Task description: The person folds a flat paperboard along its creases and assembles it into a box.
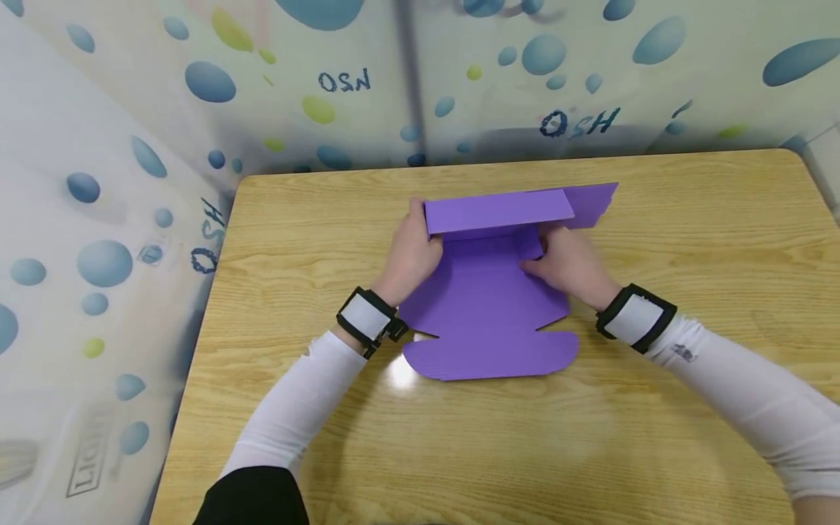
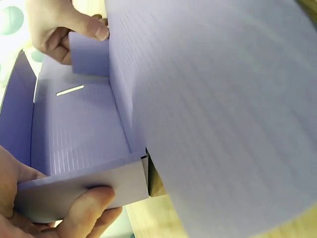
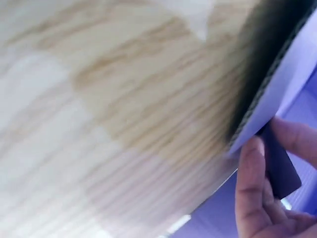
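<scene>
A partly folded purple cardboard box lies on the table in the head view, its far wall raised and a wide lid panel with a rounded tab stretching toward me. My left hand grips the far left corner; in the left wrist view, thumb and fingers clasp the upright end wall from both sides. At the other end, my right hand pinches a small side flap between thumb and fingers. That dark flap also shows between the fingertips in the right wrist view.
Wood-grained table surrounds the box. One loose flap sticks out at the far right of the box. Behind the table and to its left hangs a dotted curtain.
</scene>
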Motion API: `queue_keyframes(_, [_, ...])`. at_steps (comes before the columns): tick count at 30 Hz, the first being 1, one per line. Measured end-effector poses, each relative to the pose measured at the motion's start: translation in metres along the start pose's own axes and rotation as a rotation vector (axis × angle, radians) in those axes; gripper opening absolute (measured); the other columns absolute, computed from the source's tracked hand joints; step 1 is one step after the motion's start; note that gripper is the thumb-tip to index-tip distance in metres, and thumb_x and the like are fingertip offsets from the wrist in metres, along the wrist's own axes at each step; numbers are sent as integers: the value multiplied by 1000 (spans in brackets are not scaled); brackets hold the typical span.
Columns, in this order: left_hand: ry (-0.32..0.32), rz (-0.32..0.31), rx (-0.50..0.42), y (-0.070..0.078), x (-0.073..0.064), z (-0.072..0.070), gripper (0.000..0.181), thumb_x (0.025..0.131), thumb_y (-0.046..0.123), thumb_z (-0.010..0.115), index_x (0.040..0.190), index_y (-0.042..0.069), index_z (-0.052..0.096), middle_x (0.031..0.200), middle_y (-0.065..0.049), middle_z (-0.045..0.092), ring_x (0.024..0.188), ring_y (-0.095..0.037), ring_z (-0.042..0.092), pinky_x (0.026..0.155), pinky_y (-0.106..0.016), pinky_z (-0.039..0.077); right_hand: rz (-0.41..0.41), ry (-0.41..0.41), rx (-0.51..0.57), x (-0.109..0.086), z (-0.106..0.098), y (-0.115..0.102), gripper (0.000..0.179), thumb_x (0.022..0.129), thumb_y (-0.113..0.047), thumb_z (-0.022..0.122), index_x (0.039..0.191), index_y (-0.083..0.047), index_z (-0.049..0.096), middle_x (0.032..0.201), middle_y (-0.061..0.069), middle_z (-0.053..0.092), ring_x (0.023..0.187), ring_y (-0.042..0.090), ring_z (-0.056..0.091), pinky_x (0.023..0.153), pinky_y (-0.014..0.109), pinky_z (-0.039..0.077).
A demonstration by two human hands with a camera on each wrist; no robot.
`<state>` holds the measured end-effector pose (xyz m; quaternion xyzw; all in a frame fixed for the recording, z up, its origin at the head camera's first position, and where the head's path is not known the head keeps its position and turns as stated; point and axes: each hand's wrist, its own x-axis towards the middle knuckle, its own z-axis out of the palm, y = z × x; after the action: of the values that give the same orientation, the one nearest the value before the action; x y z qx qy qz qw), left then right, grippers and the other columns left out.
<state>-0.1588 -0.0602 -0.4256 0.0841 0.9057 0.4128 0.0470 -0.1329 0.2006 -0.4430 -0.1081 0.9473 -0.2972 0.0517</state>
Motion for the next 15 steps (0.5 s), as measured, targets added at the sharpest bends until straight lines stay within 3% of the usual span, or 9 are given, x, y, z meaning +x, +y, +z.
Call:
queue_keyframes(3, [-6,9,-8,-1,-1,0,35,100,-1,52,133,-4,42,122,-24,63,101,-30,64,77,-42,53,-88,29,-103,-3,7,-8,23,83,-2,78,88,2,56,74,13,54,66,31,55,59,46,45])
queue_keyframes(6, [-14,18,-14,-2,-2,0,38,99,-2,52,135,-4,41,123,-24,63,101,-29,64,78,-42,53,-196,52,-224,-5,14,-15,15,85,4,72,85,4,57,78,19,58,73,39,61,67,56,49])
queue_keyframes(9, [-17,18,-17,-3,-2,0,40,99,-2,53,137,-3,41,124,-23,62,101,-29,63,79,-42,53,-295,72,-320,-5,20,-20,4,88,8,63,86,8,59,80,23,60,75,43,65,67,59,51])
queue_keyframes(15, [-27,21,-19,-5,-2,-1,40,100,-1,52,139,-3,40,126,-22,62,103,-28,63,81,-41,53,-350,85,-346,-4,26,-24,8,88,13,54,84,10,60,81,23,60,71,42,65,60,56,53])
